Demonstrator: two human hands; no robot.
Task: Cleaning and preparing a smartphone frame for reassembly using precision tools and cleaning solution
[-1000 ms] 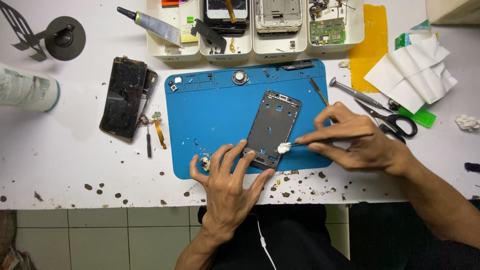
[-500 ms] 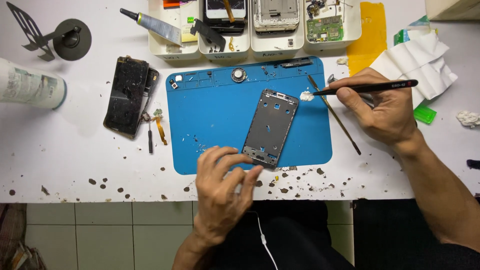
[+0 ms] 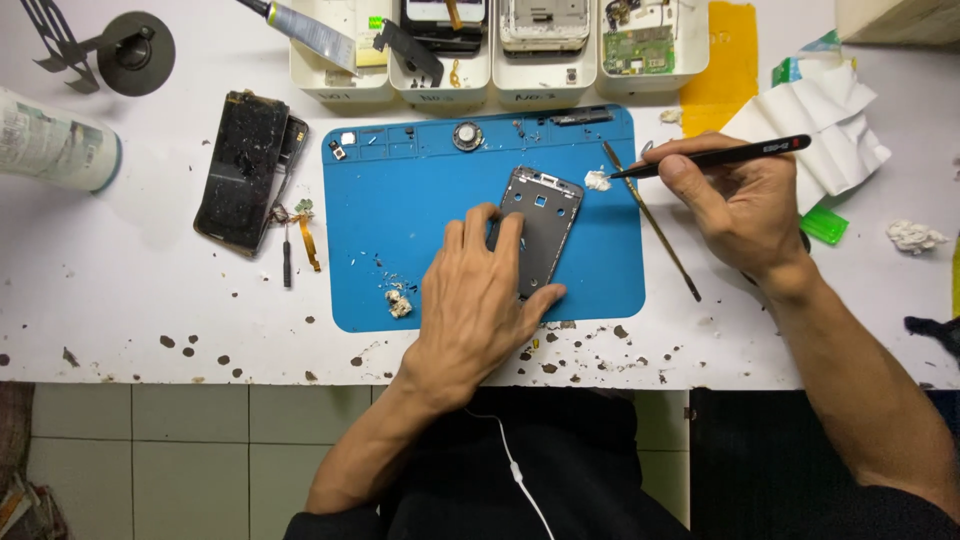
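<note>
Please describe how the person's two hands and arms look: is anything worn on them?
The left hand and right hand are bare, with no gloves, rings or watch. Both forearms are uncovered, no sleeves reaching them. A thin white cable hangs over the dark clothing between the arms.

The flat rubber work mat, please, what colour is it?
Blue work mat, clearest in the head view.

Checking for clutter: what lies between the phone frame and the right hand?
In the head view, tweezers pinching a white wad, plus a thin rod.

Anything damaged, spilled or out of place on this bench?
Yes. The black phone screen left of the blue mat looks cracked, its ribbon cables hanging out. Dark specks litter the white table along its front edge.
</note>
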